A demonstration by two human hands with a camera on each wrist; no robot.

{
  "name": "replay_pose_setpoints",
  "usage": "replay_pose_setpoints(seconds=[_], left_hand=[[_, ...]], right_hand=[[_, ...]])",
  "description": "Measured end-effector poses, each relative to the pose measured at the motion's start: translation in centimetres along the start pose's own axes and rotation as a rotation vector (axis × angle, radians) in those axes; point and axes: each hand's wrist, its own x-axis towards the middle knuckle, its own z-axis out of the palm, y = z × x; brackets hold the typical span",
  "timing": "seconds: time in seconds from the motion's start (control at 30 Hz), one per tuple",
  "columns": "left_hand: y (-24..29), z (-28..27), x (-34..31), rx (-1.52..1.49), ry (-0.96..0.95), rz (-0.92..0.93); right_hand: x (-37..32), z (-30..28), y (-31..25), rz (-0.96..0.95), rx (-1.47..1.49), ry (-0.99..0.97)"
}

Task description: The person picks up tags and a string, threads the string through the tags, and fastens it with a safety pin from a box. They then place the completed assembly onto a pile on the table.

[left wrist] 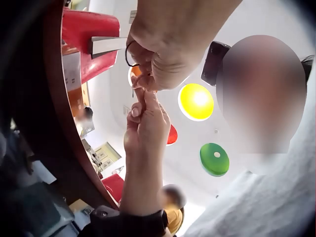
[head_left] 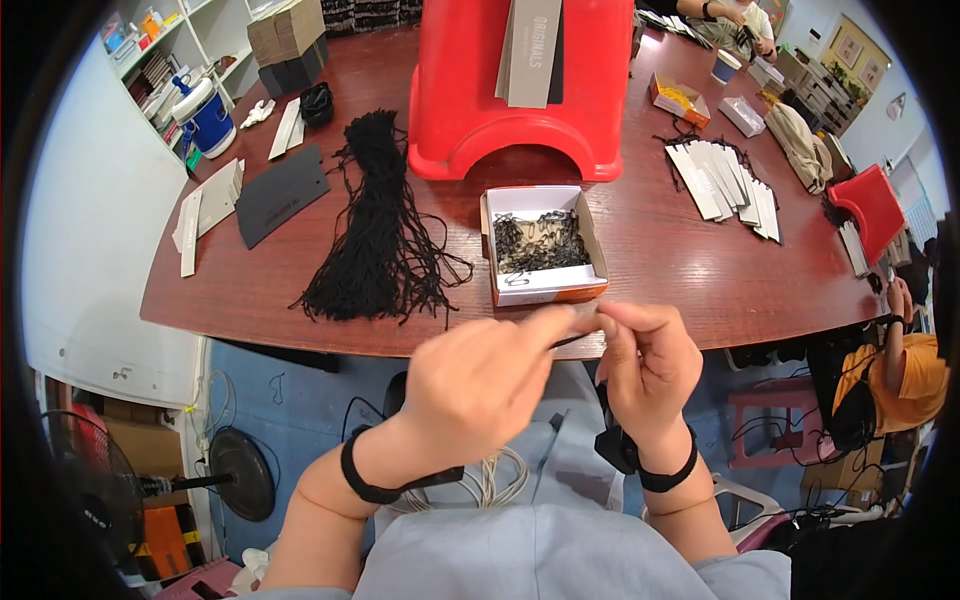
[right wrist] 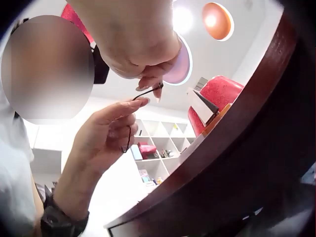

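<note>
Both hands meet just in front of the table's near edge in the head view. A thin black cord [right wrist: 143, 94] runs between their fingertips in the right wrist view. My left hand [head_left: 470, 385] pinches it between thumb and forefinger, and more of the cord hangs in a curve below those fingers. At the other end, my right hand [head_left: 652, 370] pinches the cord beside a small dark piece too small to make out. Beyond the hands stands an open box [head_left: 596, 262] holding many small black loops [head_left: 545, 240]. A long bundle of black cords [head_left: 375, 220] lies left of the box.
A red stool [head_left: 450, 90] with grey tags [head_left: 525, 60] on it stands behind the box. Dark and light cards [head_left: 283, 197] lie at the left, and pale tag stacks [head_left: 715, 180] at the right of the table [head_left: 700, 290]. Other people are at the right and far right.
</note>
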Motion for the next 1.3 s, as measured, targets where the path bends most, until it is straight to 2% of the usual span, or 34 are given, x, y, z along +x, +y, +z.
replay_pose_setpoints(seconds=[0.03,0.07,0.1,0.13,0.17,0.2,0.27,0.4,0.5,0.6,0.63,0.7,0.77,0.83,0.87,0.9,0.93,0.97,1.0,1.03,1.07,1.1,1.17,1.23,1.3], left_hand=[[0.1,-0.5,0.4,0.000,-0.001,-0.001],[0.4,-1.3,0.9,-0.360,-0.133,-0.361],[0.5,-2.0,1.3,-0.720,-0.266,-0.722],[-0.3,-2.5,1.8,-0.882,-0.475,-0.857],[-0.7,-2.4,1.7,-0.882,-0.476,-0.857],[-1.3,-2.0,1.5,-1.030,-0.525,-0.902],[-1.1,-1.9,1.8,-1.244,-0.559,-0.983],[-1.8,-1.4,1.0,-1.304,-0.569,-0.996],[-2.5,-1.1,0.5,-1.335,-0.615,-0.976],[-2.4,-1.0,0.1,-1.376,-0.575,-1.021],[-2.2,-1.0,-0.1,-1.371,-0.503,-1.040],[-2.0,-0.8,-0.2,-1.365,-0.432,-1.059],[-1.7,-0.3,-0.3,-1.192,-0.271,-0.915],[-1.6,-0.1,-0.6,-1.141,-0.219,-0.901],[-1.6,0.0,-0.7,-1.089,-0.171,-0.886],[-1.4,0.1,-0.7,-1.090,-0.174,-0.886],[-1.3,0.2,-0.6,-0.906,-0.134,-0.805],[-1.2,0.3,-0.6,-0.723,-0.095,-0.723],[-1.0,0.3,-0.5,-0.723,-0.096,-0.722],[-0.7,0.2,-0.4,-0.530,-0.082,-0.593],[-0.5,0.2,-0.3,-0.338,-0.069,-0.461],[-0.4,0.4,-0.4,-0.338,-0.070,-0.462],[-0.6,1.0,-0.8,-0.205,-0.009,-0.304],[-0.4,1.2,-1.0,-0.219,-0.022,-0.329],[0.1,1.8,-1.2,-0.475,0.110,-0.620]], right_hand=[[0.0,-0.1,-0.1,0.055,0.035,-0.070],[0.0,0.0,-0.5,0.131,0.176,-0.079],[0.1,-0.1,-0.8,0.133,0.176,-0.079],[0.2,-0.2,-1.2,0.246,0.383,-0.147],[0.3,-0.3,-1.4,0.358,0.589,-0.213],[0.4,-0.2,-1.5,0.395,0.687,-0.211],[0.8,-0.3,-1.7,0.472,0.753,-0.232],[1.4,-0.8,-1.6,0.686,0.866,-0.341],[1.4,-0.8,-1.0,0.760,0.946,-0.375],[1.9,-1.6,-0.4,0.807,1.003,-0.478],[2.0,-1.5,-0.5,0.809,1.005,-0.476],[2.1,-1.2,-0.8,0.645,0.984,-0.293],[1.9,-1.3,-0.1,0.618,1.009,-0.331],[1.5,-1.0,0.1,0.525,0.783,-0.243],[1.5,-1.1,0.1,0.525,0.783,-0.241],[1.6,-1.1,0.1,0.514,0.649,-0.219],[1.7,-1.2,0.1,0.500,0.515,-0.198],[1.7,-1.1,0.0,0.500,0.515,-0.196],[1.8,-0.9,0.0,0.294,0.310,-0.168],[1.9,-0.7,-0.1,0.089,0.105,-0.138],[1.9,-0.6,-0.1,0.089,0.105,-0.137],[1.9,-0.4,-0.1,0.048,0.051,-0.113],[1.9,0.1,-0.1,-0.034,-0.054,-0.065],[1.6,0.6,-0.5,-0.007,-0.094,-0.031],[1.1,0.9,-0.4,-0.028,-0.084,0.032]])
